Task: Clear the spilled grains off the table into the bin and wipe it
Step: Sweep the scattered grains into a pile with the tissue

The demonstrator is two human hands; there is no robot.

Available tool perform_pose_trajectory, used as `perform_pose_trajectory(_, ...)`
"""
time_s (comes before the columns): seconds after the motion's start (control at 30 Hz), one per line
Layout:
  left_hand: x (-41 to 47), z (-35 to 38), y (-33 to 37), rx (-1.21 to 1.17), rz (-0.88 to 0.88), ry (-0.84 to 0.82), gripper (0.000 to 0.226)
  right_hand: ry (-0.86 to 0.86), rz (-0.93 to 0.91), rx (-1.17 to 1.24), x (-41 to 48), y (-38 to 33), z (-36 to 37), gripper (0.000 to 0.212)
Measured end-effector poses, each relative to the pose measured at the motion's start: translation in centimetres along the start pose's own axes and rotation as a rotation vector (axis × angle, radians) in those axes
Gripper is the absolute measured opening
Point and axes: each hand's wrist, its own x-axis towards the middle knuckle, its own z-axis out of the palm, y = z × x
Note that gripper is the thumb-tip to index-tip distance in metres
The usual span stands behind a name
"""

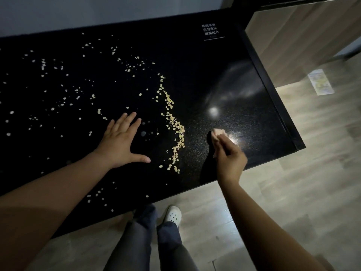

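Pale grains (174,126) lie in a curved ridge down the middle of the glossy black table (224,65), with many more scattered loosely over its left half. My left hand (122,142) rests flat on the table, fingers spread, just left of the ridge. My right hand (230,157) presses a small pinkish cloth (218,133) onto the table to the right of the ridge, near the front right edge. No bin is in view.
The table's right edge (273,90) borders a wooden floor (312,163). A wood-panelled cabinet (304,36) stands at the back right. White printed text (211,30) marks the table's far corner. My legs and a white shoe (172,215) are below the front edge.
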Motion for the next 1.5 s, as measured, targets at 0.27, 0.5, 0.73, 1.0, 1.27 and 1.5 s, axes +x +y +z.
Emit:
perform_pose_trajectory(0.27,0.0,-0.2,-0.2,-0.043,0.022,0.006,0.128,-0.308,-0.101,0.006,-5.1,-2.1,4.9,0.026)
perform_pose_trajectory(0.5,-0.7,-2.8,-2.8,-0.231,0.038,0.124,0.099,-0.044,-0.054,-0.004,0.8,-5.6,4.5,0.021)
perform_pose_trajectory(0.73,-0.5,-3.1,-6.5,-0.078,0.084,0.091,0.092,-0.195,-0.037,-0.077,-4.3,-4.4,7.7,0.033)
perform_pose_trajectory(1.0,0.3,-3.7,-8.0,-0.011,0.027,0.039,0.107,-0.099,-0.091,-0.003,-1.6,-7.3,7.2,0.022)
perform_pose_trajectory(1.27,1.6,-3.4,-8.2,0.033,-0.040,-0.014,0.135,-0.034,-0.025,-0.082,1.5,-7.1,11.6,0.030)
perform_pose_trajectory(1.5,1.5,-3.4,-8.2,-0.043,-0.071,-0.038,0.137,-0.351,-0.068,0.033,-2.2,-6.6,11.3,0.025)
